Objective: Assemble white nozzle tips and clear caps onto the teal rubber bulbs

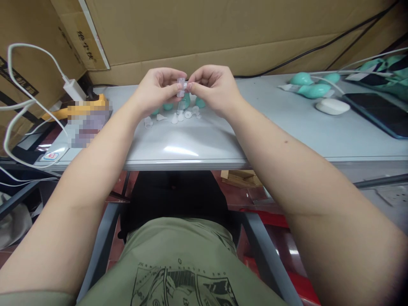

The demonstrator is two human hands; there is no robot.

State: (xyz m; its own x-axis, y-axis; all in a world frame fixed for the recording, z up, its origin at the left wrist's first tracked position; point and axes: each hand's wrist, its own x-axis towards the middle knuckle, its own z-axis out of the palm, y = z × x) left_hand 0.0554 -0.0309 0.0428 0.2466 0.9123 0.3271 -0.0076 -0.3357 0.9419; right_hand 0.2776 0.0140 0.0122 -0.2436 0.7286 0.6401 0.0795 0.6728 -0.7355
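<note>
Above the back of the grey table, my left hand (161, 89) pinches a small clear plastic tube-like piece (181, 87) between thumb and fingers. Facing it, my right hand (213, 87) pinches a small whitish part (186, 86) that meets the clear piece's side; whether the two are joined I cannot tell. Below my hands lie several small translucent white plastic parts (174, 118), some cone-shaped, along with a ring-like one (188, 114). Behind them sit several teal rounded bulbs (200, 102), partly hidden by my hands.
On the table's (270, 123) right lie more teal bulbs (314, 90), a white oval case (332, 106) and a dark phone (379, 112). White cables and a charger (75, 90) crowd the left, beside a yellow object (92, 104). Cardboard (223, 34) stands along the back.
</note>
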